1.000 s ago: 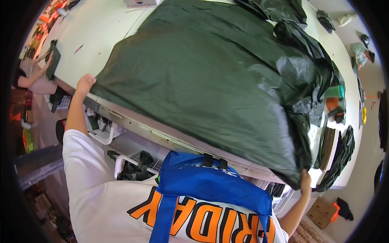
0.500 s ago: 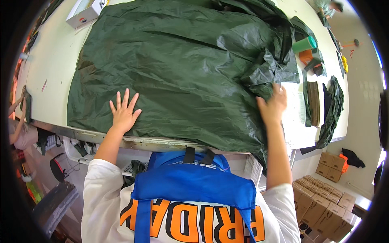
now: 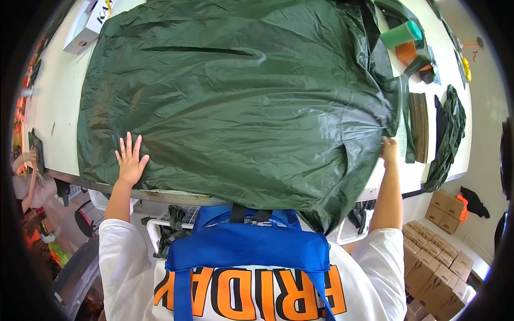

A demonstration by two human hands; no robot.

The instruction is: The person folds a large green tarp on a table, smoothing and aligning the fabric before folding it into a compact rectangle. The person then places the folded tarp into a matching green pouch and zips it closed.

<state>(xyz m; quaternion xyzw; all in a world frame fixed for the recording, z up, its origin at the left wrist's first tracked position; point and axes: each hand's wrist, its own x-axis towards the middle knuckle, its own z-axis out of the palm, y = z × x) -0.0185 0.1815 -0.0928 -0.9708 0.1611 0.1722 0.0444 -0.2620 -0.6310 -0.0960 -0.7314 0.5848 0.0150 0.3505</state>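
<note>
A large sheet of thin, shiny dark green fabric lies wrinkled over most of the table, its front edge hanging down near my blue apron. My left hand rests flat near the sheet's front left corner, fingers spread. At the right edge my right hand is closed on the fabric, and creases run from that grip across the sheet. The fingertips there are partly hidden by the cloth.
Right of the sheet on the table are a green cylinder, an orange block, a brown stack and a crumpled dark green piece. A white box stands far left. Cartons fill the floor at lower right.
My right hand has moved right and nearer, closing on the sheet's edge; the bunched right part is now pulled out flatter. My left hand has shifted left, still flat on the fabric.
</note>
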